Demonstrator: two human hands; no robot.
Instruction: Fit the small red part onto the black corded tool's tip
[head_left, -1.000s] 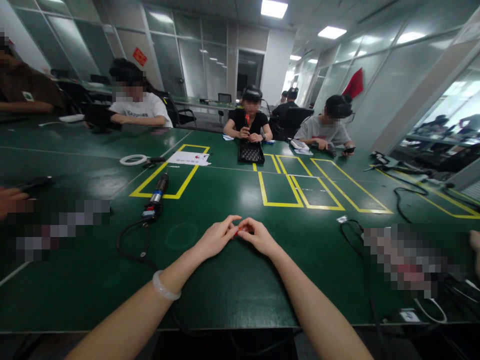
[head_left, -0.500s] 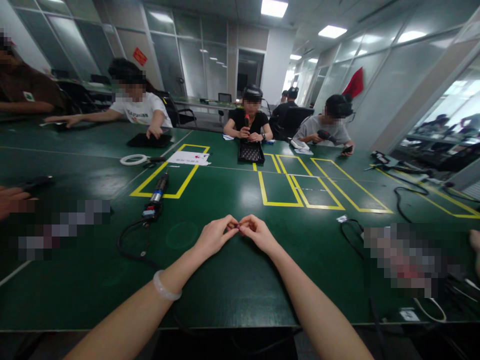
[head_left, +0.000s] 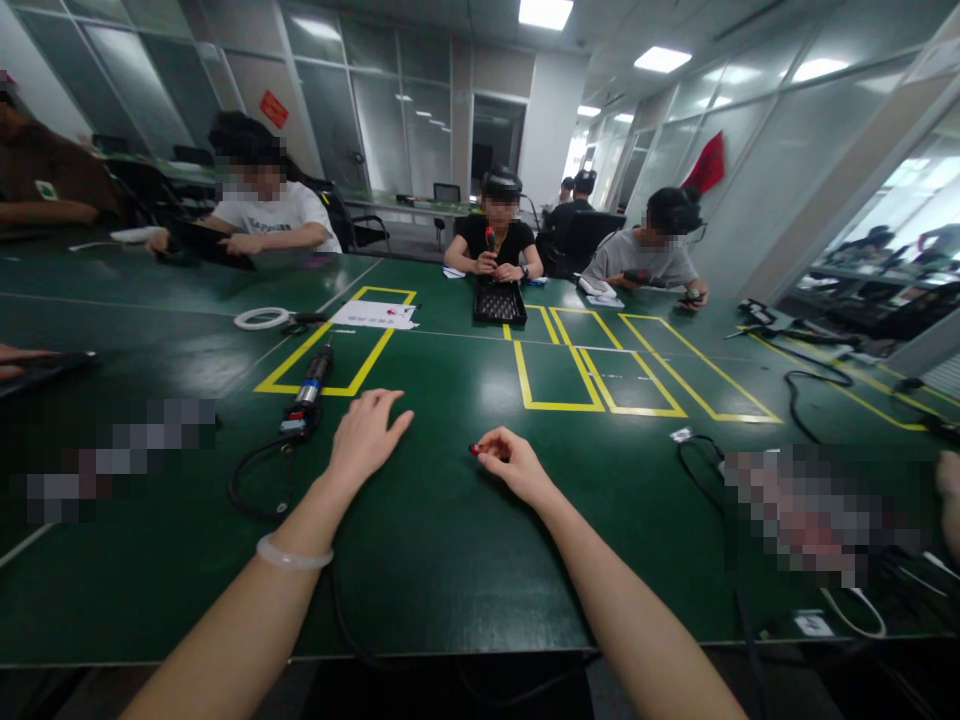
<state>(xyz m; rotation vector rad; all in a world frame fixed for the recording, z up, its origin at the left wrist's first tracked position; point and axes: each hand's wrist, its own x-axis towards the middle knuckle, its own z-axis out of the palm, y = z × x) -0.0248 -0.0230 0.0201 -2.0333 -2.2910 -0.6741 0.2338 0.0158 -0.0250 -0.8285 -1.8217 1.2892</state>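
Note:
Between the thumb and fingertips of my right hand [head_left: 514, 465] is a small red piece [head_left: 475, 450], too small to name closely. My left hand [head_left: 367, 430] is apart from it, over the table with its fingers stretched out and nothing in them. Just left of that hand lies an electric screwdriver [head_left: 309, 385] with a dark and silver body and a blue ring, its tip pointing away from me. Its black cable [head_left: 238, 480] curls back toward my left forearm.
Yellow tape outlines [head_left: 561, 406] mark the green table [head_left: 420, 560]. A white printed sheet [head_left: 373, 315] and a white cable coil [head_left: 261, 318] lie beyond the screwdriver. A black tray [head_left: 499, 303] sits before a co-worker [head_left: 495, 240] opposite. Cables [head_left: 694, 470] lie at right.
My left hand has let go of the small red piece and moved left and forward toward the screwdriver, its fingers opening. My right hand keeps the piece. A co-worker at left has lifted a black tray.

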